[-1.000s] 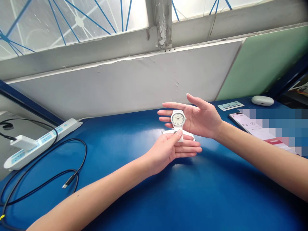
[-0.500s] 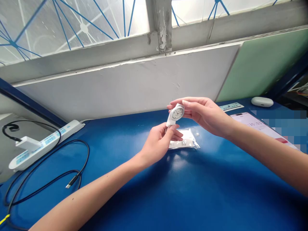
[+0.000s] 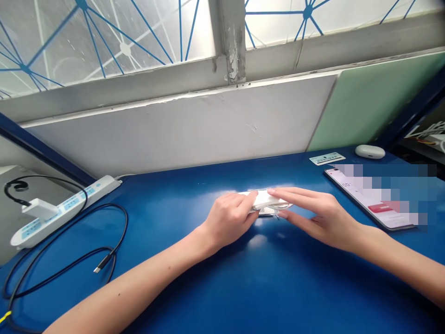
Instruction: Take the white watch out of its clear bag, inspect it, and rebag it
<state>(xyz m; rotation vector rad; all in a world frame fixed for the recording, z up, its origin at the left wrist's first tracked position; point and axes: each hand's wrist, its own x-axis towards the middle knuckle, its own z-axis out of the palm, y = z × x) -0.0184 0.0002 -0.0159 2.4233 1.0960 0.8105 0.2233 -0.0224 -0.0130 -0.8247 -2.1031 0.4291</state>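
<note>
A flat white packet in clear plastic [image 3: 266, 200] is between my hands, just above or on the blue tabletop; I cannot tell which. My left hand [image 3: 231, 213] is closed round its left end, the thumb lying along the top. At the right end, the fingertips of my right hand [image 3: 320, 215] rest on the upper face, while the thumb is lower, by the near edge. Below the packet shows a shiny strip, too small to make out. The white wristwatch is not visible; my fingers or the packet may hide it.
On the left lie a white power strip [image 3: 71, 206] with a plugged-in charger [image 3: 41, 209] and a coiled black cable [image 3: 123, 232]. To the right are a phone [image 3: 371, 199], a card [image 3: 327, 159] and a white earbud case [image 3: 370, 151]. A wall panel [image 3: 174, 134] backs the table.
Both hands have come down from holding up the white wristwatch to the packet on the table. The watch has gone from sight. The view has shifted slightly.
</note>
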